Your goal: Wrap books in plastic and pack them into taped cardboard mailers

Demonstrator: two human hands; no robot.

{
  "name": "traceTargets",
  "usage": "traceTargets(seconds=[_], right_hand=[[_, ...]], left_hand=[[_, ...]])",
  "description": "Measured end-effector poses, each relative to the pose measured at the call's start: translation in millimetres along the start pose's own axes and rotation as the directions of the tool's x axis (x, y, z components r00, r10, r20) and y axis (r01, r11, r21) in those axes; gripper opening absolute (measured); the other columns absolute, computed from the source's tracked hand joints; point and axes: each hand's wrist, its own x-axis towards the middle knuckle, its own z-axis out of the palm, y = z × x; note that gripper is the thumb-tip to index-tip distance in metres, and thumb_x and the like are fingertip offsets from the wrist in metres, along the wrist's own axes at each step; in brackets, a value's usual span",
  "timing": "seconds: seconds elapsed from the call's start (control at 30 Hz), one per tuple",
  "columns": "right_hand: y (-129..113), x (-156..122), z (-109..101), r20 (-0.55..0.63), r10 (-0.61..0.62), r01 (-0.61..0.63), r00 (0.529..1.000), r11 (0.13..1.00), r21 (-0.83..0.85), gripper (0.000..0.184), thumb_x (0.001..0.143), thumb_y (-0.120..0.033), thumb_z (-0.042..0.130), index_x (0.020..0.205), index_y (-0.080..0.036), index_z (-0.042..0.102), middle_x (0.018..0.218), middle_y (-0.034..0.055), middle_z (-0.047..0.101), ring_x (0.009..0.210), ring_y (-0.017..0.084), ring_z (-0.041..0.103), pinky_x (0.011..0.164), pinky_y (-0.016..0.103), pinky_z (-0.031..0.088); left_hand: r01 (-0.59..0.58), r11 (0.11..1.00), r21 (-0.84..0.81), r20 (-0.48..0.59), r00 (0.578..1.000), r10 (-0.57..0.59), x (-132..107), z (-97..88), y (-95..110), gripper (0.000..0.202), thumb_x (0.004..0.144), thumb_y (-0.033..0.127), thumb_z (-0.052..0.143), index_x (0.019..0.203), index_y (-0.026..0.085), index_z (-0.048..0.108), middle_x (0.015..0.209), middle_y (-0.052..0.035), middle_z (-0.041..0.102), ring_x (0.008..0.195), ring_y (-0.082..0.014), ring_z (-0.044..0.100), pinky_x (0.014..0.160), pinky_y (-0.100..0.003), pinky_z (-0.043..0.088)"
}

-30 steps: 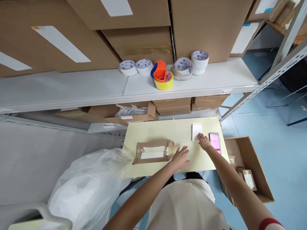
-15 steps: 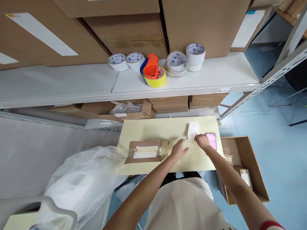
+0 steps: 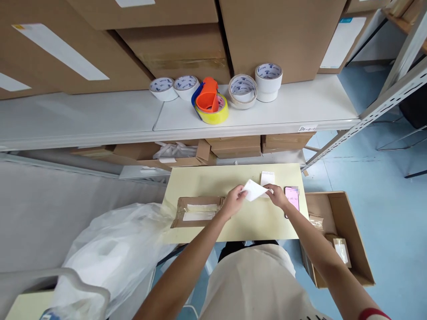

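A white paper slip (image 3: 253, 190) is held above the table between both hands, tilted and with one corner drawn toward the right. My left hand (image 3: 234, 201) is closed on its left end, and my right hand (image 3: 276, 195) pinches its right corner. Behind the slip, partly covered by it, lies a small stack of white slips (image 3: 267, 178). To the left, partly behind my left forearm, is a flat brown cardboard parcel (image 3: 179, 214) with clear tape and a white label. A phone (image 3: 292, 196) with a pink screen lies just right of my right hand.
The pale yellow table (image 3: 200, 178) stands against a shelf (image 3: 113, 115) bearing tape rolls (image 3: 268, 80), an orange tape dispenser (image 3: 207, 95) and large cartons. An open carton (image 3: 353, 240) with small parcels sits on the floor at right. A clear plastic bag (image 3: 110, 249) bulges at left.
One slip has come off the stack and up into both hands. My left hand has moved left and closed on it; my right hand has lifted slightly from the stack's edge.
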Motion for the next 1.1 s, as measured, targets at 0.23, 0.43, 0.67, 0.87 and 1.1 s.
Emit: traceTargets(seconds=[0.23, 0.43, 0.67, 0.87, 1.1], right_hand=[[-18.4, 3.8, 16.3, 0.104, -0.019, 0.026, 0.994, 0.997, -0.069, 0.029, 0.093, -0.036, 0.047, 0.077, -0.021, 0.066, 0.068, 0.0033, 0.067, 0.062, 0.019, 0.06, 0.061, 0.028, 0.044], [-23.5, 3.9, 15.5, 0.09, -0.042, 0.039, 0.995, 0.999, 0.038, 0.029, 0.092, -0.041, 0.051, 0.083, -0.023, 0.071, 0.069, 0.002, 0.071, 0.062, 0.018, 0.061, 0.062, 0.028, 0.045], [-17.2, -3.4, 17.9, 0.02, -0.024, 0.018, 1.0, 0.969, 0.248, 0.027, 0.089, -0.039, 0.051, 0.086, -0.023, 0.071, 0.089, 0.0041, 0.075, 0.082, 0.021, 0.068, 0.076, 0.032, 0.051], [-5.3, -3.1, 13.5, -0.086, 0.121, -0.114, 0.989, 0.99, 0.085, 0.021, 0.087, -0.032, 0.047, 0.093, -0.022, 0.065, 0.079, 0.004, 0.071, 0.071, 0.021, 0.065, 0.068, 0.031, 0.051], [-15.5, -6.7, 5.4, -0.417, 0.281, -0.227, 0.864, 0.958, 0.176, 0.055, 0.082, -0.036, 0.053, 0.132, -0.015, 0.043, 0.126, 0.0189, 0.06, 0.119, 0.03, 0.056, 0.098, 0.046, 0.044]], left_hand=[[-0.299, 0.799, 0.522, -0.092, 0.912, 0.401, -7.9, -9.9, 40.7, 0.033, 0.086, 0.029, 0.053, 0.118, 0.021, 0.058, 0.134, -0.0135, 0.054, 0.135, -0.0298, 0.037, 0.113, -0.047, 0.023], [-0.409, 0.64, 0.65, 0.351, 0.909, 0.224, 3.9, 8.1, 53.9, 0.029, 0.087, 0.01, 0.044, 0.082, 0.024, 0.069, 0.089, -0.0068, 0.072, 0.109, -0.0265, 0.057, 0.112, -0.056, 0.008], [-0.153, 0.861, 0.484, 0.142, 0.985, 0.095, 31.2, -5.9, 45.0, 0.025, 0.085, 0.018, 0.052, 0.065, 0.021, 0.066, 0.077, -0.0049, 0.072, 0.089, -0.0247, 0.061, 0.106, -0.052, 0.018], [0.036, 0.993, 0.112, -0.284, 0.959, -0.003, 45.8, -38.5, 39.6, 0.012, 0.078, 0.029, 0.063, 0.074, 0.018, 0.068, 0.079, -0.0066, 0.071, 0.084, -0.0258, 0.061, 0.095, -0.042, 0.034], [0.012, 0.823, -0.569, -0.417, 0.857, -0.301, 11.9, -55.1, 38.1, 0.032, 0.062, 0.046, 0.075, 0.076, 0.018, 0.068, 0.071, -0.0049, 0.07, 0.063, -0.0175, 0.06, 0.062, -0.031, 0.045]])
